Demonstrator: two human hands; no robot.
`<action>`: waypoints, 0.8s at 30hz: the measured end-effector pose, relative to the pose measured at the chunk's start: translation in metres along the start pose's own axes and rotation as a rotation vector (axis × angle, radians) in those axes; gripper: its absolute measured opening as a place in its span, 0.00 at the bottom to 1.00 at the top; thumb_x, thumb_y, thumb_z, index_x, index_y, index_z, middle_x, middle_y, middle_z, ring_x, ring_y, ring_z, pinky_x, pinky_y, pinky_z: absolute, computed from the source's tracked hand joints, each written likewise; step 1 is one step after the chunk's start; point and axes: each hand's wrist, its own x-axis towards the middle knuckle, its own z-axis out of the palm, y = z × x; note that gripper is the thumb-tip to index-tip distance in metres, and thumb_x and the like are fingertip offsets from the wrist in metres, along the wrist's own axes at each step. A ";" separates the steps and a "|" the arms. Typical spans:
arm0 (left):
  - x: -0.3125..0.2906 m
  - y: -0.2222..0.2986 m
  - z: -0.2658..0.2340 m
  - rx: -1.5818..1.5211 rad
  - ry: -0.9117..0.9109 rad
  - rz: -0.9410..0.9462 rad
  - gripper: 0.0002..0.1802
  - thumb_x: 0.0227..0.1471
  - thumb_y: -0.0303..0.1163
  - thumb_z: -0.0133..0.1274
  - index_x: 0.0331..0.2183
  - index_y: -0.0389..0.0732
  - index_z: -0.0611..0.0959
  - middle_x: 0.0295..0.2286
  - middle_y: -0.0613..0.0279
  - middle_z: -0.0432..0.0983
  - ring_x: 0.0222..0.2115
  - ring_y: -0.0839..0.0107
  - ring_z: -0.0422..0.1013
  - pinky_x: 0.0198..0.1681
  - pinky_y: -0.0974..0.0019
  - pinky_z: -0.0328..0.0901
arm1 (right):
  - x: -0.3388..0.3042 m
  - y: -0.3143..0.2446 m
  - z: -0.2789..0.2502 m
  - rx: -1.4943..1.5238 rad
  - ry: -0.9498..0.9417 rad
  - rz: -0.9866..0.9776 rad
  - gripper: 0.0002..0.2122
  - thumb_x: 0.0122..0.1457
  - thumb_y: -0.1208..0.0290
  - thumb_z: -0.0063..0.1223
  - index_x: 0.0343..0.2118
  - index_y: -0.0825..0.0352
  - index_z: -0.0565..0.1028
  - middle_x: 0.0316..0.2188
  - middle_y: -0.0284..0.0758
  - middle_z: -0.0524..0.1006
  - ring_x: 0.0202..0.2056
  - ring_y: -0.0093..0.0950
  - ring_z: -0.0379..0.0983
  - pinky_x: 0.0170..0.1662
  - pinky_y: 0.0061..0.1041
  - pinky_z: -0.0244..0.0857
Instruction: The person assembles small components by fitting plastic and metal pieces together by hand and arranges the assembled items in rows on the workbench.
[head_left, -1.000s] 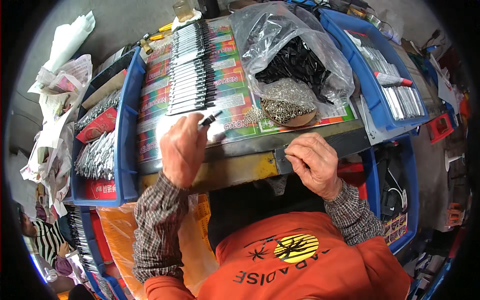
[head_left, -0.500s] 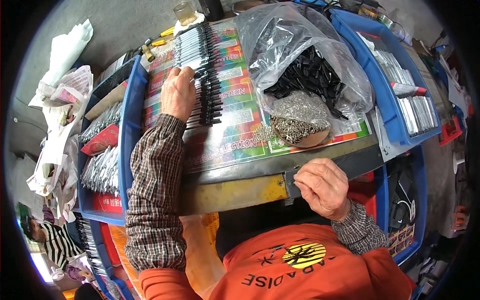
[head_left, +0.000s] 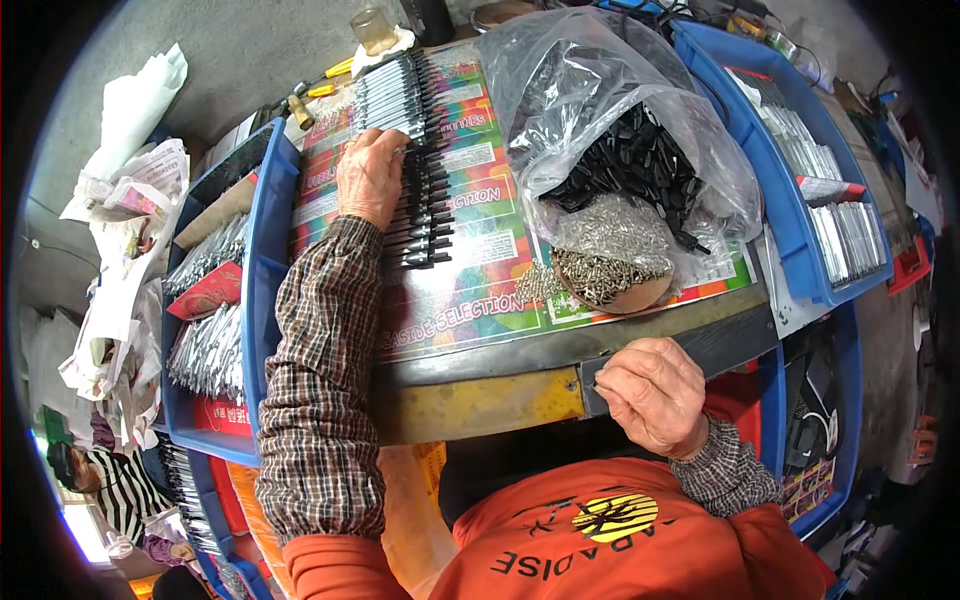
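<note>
Left hand (head_left: 370, 180) moved up pen row (head_left: 424, 200), curled; right hand (head_left: 657, 395) pinched (can't tell contents).

Fairly bright light covers the worktop (head_left: 500, 349), leaving pale glare on its glossy sheet (head_left: 470, 285), white glints on the clear bag (head_left: 540, 90) and shine along the pens (head_left: 388, 92). The lap (head_left: 530, 437) is in deep shadow. The lens bows straight edges and blackens the corners; near the left rim, the co-worker (head_left: 120, 490) looks soft beside a washed-out bright patch (head_left: 85, 532).
</note>
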 end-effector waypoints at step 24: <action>-0.049 0.069 -0.057 0.046 -0.042 0.084 0.05 0.43 0.24 0.50 0.27 0.42 0.80 0.25 0.56 0.75 0.27 0.53 0.74 0.29 0.56 0.68 | 0.003 -0.004 0.000 -0.052 -0.017 -0.003 0.10 0.42 0.82 0.60 0.31 0.69 0.76 0.29 0.37 0.75 0.30 0.36 0.72 0.33 0.32 0.67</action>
